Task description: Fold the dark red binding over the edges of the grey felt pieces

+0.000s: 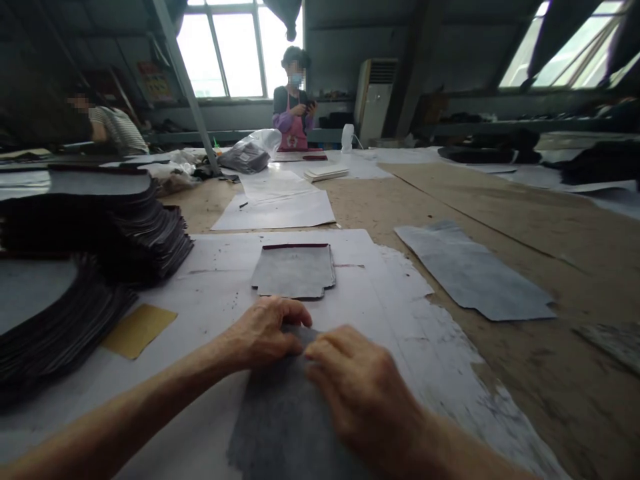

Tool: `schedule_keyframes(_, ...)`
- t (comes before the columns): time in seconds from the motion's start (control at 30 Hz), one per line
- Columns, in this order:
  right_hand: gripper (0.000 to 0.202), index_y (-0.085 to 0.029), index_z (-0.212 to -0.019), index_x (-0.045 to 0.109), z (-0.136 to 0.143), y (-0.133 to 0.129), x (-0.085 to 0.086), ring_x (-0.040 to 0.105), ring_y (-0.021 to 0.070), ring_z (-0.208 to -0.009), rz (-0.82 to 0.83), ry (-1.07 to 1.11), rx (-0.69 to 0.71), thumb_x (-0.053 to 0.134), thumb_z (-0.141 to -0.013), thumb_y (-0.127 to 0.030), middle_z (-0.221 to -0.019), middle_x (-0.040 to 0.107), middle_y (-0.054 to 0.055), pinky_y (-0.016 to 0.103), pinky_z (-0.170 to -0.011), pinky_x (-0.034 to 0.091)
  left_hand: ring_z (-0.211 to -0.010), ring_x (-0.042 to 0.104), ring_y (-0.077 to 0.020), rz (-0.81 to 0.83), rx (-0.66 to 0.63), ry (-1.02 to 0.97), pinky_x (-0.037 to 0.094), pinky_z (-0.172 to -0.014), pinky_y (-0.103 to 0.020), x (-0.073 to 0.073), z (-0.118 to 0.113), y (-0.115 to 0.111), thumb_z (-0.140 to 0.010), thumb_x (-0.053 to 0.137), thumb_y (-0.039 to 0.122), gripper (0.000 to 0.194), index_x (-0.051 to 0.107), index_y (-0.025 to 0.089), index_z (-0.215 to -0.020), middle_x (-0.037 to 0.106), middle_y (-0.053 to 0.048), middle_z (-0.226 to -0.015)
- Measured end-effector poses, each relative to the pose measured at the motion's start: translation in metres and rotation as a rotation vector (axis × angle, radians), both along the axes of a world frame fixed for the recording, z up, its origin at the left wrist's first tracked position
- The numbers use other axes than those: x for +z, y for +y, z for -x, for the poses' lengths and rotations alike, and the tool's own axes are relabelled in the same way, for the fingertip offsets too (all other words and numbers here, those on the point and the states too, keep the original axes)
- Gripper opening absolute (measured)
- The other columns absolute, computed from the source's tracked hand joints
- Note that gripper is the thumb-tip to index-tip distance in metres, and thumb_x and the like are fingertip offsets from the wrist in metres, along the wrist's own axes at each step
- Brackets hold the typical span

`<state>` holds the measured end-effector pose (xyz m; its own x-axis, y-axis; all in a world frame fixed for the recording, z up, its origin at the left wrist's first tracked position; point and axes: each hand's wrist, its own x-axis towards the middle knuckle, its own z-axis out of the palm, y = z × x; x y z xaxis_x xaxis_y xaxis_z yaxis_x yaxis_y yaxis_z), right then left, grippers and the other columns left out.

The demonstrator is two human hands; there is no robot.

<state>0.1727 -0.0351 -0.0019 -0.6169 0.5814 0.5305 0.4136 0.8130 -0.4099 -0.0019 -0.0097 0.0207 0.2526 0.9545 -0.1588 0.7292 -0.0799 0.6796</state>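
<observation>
Head: grips on grey sheet

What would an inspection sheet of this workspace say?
Surface: brown table, white paper with torn right edge.
Work pieces: grey sheet nearest, notched piece beyond, grey panel at right.
Clutter: dark stacks and yellow card at left, plastic bag farther back.
Hands: left hand and right hand touch the grey sheet's far end; grip unclear.
Cables: thin cord, apparently, by the small white object at back.
Surroundings: two people, bright windows.
</observation>
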Motion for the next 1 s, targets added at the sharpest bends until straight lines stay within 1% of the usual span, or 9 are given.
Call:
schedule_keyframes(0.03,0.012,-0.013,-0.084,0.062,-0.01,0.009,0.004,0.053,0.0195,-0.079,0.016,-0.035,-0.054,0.051,-0.078,-0.011,-0.081,0.061,0.008,0.032,-0.069,0.046,-0.076,0.054,-0.0151,-0.018,0.0,-0.015,0.04,-0.07,-0.024,-0.002,0.001,-0.001,-0.059,0.06,0.014,0.026,0.067,0.019,-0.084,0.062,0.001,-0.08)
schedule_keyframes(0.1,0.02,-0.013,-0.092,0.063,-0.027,0.024,0.009,0.052,0.0218,-0.086,0.053,-0.144,-0.135,0.061,-0.072,-0.012,-0.087,0.063,0.007,0.036,-0.075,0.046,-0.078,0.054,-0.0149,-0.048,0.005,-0.038,0.041,-0.071,-0.024,-0.005,0.001,-0.002,-0.06,0.062,0.014,0.023,0.068,0.019,-0.082,0.062,0.001,-0.082)
schedule_keyframes(0.17,0.026,-0.014,-0.094,0.064,-0.037,0.034,0.008,0.053,0.0221,-0.087,0.076,-0.235,-0.153,0.067,-0.068,-0.013,-0.089,0.064,0.007,0.036,-0.077,0.046,-0.078,0.054,-0.0145,-0.071,0.01,-0.054,0.041,-0.071,-0.025,-0.008,0.002,-0.002,-0.063,0.062,0.014,0.019,0.068,0.019,-0.081,0.062,0.001,-0.081)
schedule_keyframes(0.37,0.019,-0.016,-0.087,0.065,-0.038,0.036,0.001,0.054,0.0177,-0.078,0.02,-0.24,-0.159,0.066,-0.069,-0.011,-0.08,0.063,0.004,0.03,-0.068,0.045,-0.075,0.055,-0.0131,-0.269,-0.117,-0.081,0.042,-0.072,-0.027,-0.018,0.006,-0.003,-0.07,0.061,0.01,0.011,0.067,0.017,-0.076,0.061,0.0,-0.078)
schedule_keyframes(0.5,0.011,-0.017,-0.08,0.064,-0.04,0.036,0.001,0.051,0.015,-0.072,-0.051,-0.211,-0.09,0.056,-0.078,-0.009,-0.073,0.059,0.004,0.027,-0.063,0.042,-0.074,0.053,-0.0133,-0.463,-0.276,-0.088,0.043,-0.07,-0.027,-0.023,0.011,-0.003,-0.077,0.054,0.008,0.017,0.068,0.018,-0.078,0.059,-0.002,-0.075)
schedule_keyframes(0.63,0.024,-0.015,-0.087,0.063,-0.045,0.035,0.003,0.045,0.014,-0.068,-0.223,-0.251,0.039,0.04,-0.084,-0.007,-0.073,0.057,0.006,0.027,-0.059,0.04,-0.074,0.049,-0.0139,-0.642,-0.457,-0.032,0.043,-0.069,-0.028,-0.025,0.018,-0.004,-0.08,0.044,0.003,0.026,0.065,0.016,-0.089,0.057,-0.005,-0.078)
schedule_keyframes(0.73,0.027,-0.012,-0.095,0.061,-0.048,0.033,0.004,0.045,0.0147,-0.07,-0.27,-0.308,0.121,0.035,-0.087,-0.007,-0.078,0.057,0.008,0.028,-0.061,0.041,-0.077,0.048,-0.015,-0.667,-0.552,0.035,0.042,-0.071,-0.03,-0.025,0.022,-0.004,-0.078,0.041,-0.001,0.03,0.062,0.015,-0.094,0.055,-0.006,-0.083)
schedule_keyframes(0.83,0.025,-0.01,-0.098,0.059,-0.051,0.033,0.004,0.044,0.0153,-0.072,-0.24,-0.359,0.158,0.037,-0.088,-0.007,-0.081,0.056,0.008,0.029,-0.063,0.042,-0.079,0.046,-0.0167,-0.681,-0.628,0.108,0.042,-0.074,-0.032,-0.024,0.024,-0.005,-0.075,0.041,-0.003,0.032,0.059,0.013,-0.097,0.053,-0.007,-0.086)
schedule_keyframes(1.0,0.024,-0.011,-0.102,0.057,-0.054,0.034,0.004,0.044,0.0164,-0.076,-0.253,-0.447,0.181,0.037,-0.088,-0.009,-0.087,0.055,0.008,0.032,-0.067,0.042,-0.082,0.044,-0.0177,-0.666,-0.674,0.187,0.042,-0.076,-0.033,-0.021,0.024,-0.007,-0.078,0.039,-0.001,0.03,0.056,0.013,-0.099,0.053,-0.007,-0.089)
